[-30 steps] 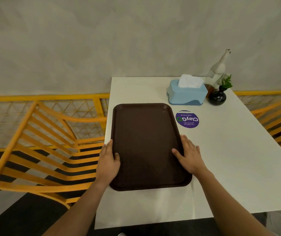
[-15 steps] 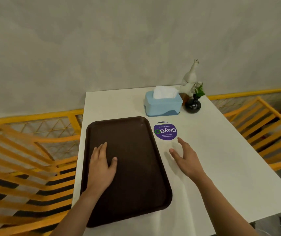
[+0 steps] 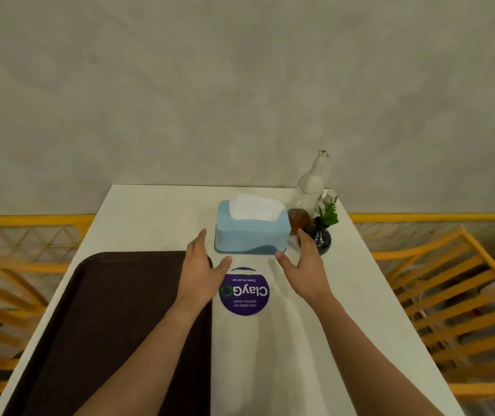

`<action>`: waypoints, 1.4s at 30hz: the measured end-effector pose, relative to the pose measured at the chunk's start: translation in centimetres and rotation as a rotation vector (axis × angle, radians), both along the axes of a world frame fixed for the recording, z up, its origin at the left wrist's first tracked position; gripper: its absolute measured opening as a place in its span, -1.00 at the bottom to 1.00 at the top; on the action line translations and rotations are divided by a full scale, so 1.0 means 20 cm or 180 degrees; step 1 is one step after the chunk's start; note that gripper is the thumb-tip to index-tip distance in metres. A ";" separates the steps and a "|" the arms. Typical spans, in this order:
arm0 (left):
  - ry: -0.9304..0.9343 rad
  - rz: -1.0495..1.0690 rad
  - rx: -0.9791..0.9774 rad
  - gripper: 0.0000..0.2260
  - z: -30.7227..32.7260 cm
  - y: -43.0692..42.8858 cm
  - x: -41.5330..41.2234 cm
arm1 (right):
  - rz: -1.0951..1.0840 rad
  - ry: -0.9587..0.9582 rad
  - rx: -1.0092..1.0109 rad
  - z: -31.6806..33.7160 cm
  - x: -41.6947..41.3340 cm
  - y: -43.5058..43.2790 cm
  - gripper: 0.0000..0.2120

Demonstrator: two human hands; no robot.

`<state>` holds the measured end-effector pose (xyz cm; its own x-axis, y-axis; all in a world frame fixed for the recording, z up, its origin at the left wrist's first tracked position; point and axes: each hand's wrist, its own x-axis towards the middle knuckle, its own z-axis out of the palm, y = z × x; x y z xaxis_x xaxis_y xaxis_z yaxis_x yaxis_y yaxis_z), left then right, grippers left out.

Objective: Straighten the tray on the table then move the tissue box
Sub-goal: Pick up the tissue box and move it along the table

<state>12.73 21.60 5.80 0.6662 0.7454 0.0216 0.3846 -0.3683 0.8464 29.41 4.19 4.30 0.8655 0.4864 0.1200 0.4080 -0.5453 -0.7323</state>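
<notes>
A dark brown tray [image 3: 114, 319] lies flat on the left half of the white table [image 3: 315, 355], parallel to the table's left edge. A light blue tissue box [image 3: 250, 235] with white tissue sticking out stands near the far end. My left hand [image 3: 201, 265] is open just left of the box's near corner, over the tray's far right corner. My right hand [image 3: 306, 265] is open at the box's right near corner. Neither hand touches the box; both palms face it.
A black vase with a green sprig [image 3: 319, 235], a small amber jar [image 3: 298, 220] and a white bottle [image 3: 310, 184] crowd the box's right side. A purple round sticker [image 3: 244, 291] lies between my hands. Yellow chairs [image 3: 462, 295] flank the table; a grey wall stands behind.
Both hands left the tray and reached forward to either side of the tissue box. The view moved closer to the far end of the table.
</notes>
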 end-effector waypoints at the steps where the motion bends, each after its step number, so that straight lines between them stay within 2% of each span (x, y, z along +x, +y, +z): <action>1: 0.0040 0.0024 -0.0006 -0.18 0.00 0.01 0.05 | 0.0024 0.0096 0.0004 -0.01 0.05 0.02 -0.19; 5: 0.0262 0.0061 0.0084 -0.12 0.00 0.06 0.20 | 0.0027 0.0517 0.0150 -0.07 0.17 0.08 -0.08; 10: 0.0411 -0.0218 0.0294 -0.08 -0.03 0.14 0.33 | 0.0213 0.0615 0.0362 -0.16 0.25 0.14 -0.08; 12: 0.0512 -0.0231 0.0263 0.00 -0.04 0.18 0.37 | 0.0332 0.0667 0.0481 -0.18 0.27 0.15 -0.12; 14: 0.0519 -0.0214 0.0131 0.04 -0.05 0.20 0.40 | 0.0450 0.0713 0.0657 -0.17 0.27 0.15 -0.24; 18: 0.0267 -0.0346 0.0065 -0.17 -0.07 0.22 0.42 | 0.0544 0.0625 0.0587 -0.18 0.27 0.17 -0.25; 22: 0.0204 -0.0224 0.0182 -0.25 -0.07 0.21 0.43 | 0.0454 0.0618 0.0504 -0.20 0.27 0.18 -0.32; 32: -0.0142 -0.0147 0.0190 -0.28 0.00 0.30 0.31 | 0.0620 0.0373 0.0539 -0.13 0.23 0.29 -0.32; 37: -0.0388 -0.0110 0.0358 -0.31 0.08 0.55 0.15 | 0.0627 0.0350 0.0680 -0.03 0.09 0.54 -0.30; 42: -0.0378 -0.0075 0.0389 -0.31 0.09 0.69 0.01 | 0.0580 0.0428 0.0650 0.00 -0.05 0.67 -0.26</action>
